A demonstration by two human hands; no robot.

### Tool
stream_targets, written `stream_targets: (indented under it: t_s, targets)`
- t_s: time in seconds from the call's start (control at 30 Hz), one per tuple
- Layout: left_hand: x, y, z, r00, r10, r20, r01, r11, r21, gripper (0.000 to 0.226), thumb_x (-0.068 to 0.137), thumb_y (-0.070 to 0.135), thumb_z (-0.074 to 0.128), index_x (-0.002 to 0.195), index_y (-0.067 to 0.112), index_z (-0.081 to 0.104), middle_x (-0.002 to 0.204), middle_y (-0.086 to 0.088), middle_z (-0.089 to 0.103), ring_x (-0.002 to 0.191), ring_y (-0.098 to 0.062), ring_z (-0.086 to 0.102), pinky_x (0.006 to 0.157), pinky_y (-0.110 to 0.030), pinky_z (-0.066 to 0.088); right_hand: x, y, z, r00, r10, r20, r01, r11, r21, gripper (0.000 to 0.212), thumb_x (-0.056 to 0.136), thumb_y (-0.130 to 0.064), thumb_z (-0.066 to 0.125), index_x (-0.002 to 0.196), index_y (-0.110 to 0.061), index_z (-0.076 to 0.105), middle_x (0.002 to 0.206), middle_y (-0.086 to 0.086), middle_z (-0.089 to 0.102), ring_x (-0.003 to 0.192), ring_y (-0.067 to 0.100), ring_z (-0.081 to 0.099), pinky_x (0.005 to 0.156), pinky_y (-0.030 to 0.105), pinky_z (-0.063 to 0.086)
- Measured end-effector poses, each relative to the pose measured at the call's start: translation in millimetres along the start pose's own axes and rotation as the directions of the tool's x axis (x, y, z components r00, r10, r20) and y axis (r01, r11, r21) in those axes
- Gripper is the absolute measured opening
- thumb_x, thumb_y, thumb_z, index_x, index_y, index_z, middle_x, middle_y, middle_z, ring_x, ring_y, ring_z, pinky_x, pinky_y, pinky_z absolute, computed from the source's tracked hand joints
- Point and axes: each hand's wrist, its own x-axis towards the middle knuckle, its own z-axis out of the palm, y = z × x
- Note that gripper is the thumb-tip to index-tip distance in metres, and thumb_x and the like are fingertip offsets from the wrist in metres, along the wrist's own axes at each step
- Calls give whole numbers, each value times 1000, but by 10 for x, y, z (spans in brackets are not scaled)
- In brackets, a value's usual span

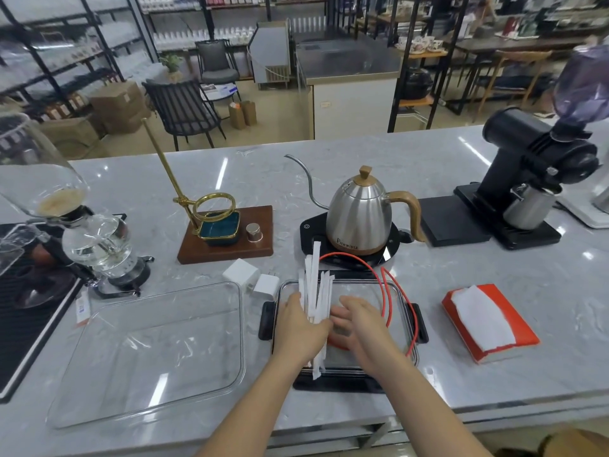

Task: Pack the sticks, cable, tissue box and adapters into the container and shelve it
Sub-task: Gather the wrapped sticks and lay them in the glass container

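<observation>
Left hand [301, 328] gripping bundle of white sticks [316, 291] over lid [346, 324], right hand [359, 321] fingers relaxed beside bundle, red cable [400, 291] on lid, clear container [155, 351] left.

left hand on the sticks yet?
Touching. The head view shows the left hand with its fingers wrapped round the bundle of white sticks.

White sticks [315, 291]; red cable [389, 291]; white adapters [250, 278] — tissue box [491, 324] red, white tissue; grey-veined marble counter [461, 275]
</observation>
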Motion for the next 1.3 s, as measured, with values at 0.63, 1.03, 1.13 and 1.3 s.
stream_targets:
  t_s: [0.63, 1.03, 1.13, 1.3]
  targets:
    - [-80, -40, -108, 991, 44, 125, -22, 985, -169, 24, 83, 4, 51, 88, 26, 61, 79, -3, 70, 65, -19, 63, 59, -43, 57, -112, 49, 151, 988, -132, 82, 145, 971, -188, 24, 96, -12, 52, 96, -5, 75, 87, 8, 77, 75, 14, 67, 60, 22, 52]
    - [-333, 66, -372, 995, 52, 89, -1, 866, -500, 10, 100, 26, 54, 95, 23, 62, 58, 14, 50, 46, -4, 39, 44, -20, 30, -113, 32, 115, 964, -242, 108, 253, 962, -102, 20, 97, -4, 49, 103, -5, 69, 84, 13, 74, 71, 16, 67, 80, 39, 51]
    - [-423, 174, -514, 987, 55, 151, 51, 786, -616, 14, 101, 28, 54, 89, 21, 59, 52, 7, 38, 43, -8, 27, 38, -19, 20, -128, 1, 196, 955, -248, 162, 263, 962, -80, 19, 98, -5, 49, 106, -4, 66, 76, 5, 74, 64, 11, 66, 77, 35, 51]
    - [-498, 256, -748, 986, 78, 150, 38, 762, -646, 14, 101, 27, 53, 97, 14, 58, 53, 5, 35, 41, -7, 28, 37, -20, 21, -138, -130, 404, 907, -261, 330, 292, 955, -45, 27, 97, -20, 55, 111, -3, 70, 107, 24, 71, 96, 32, 67, 88, 40, 52]
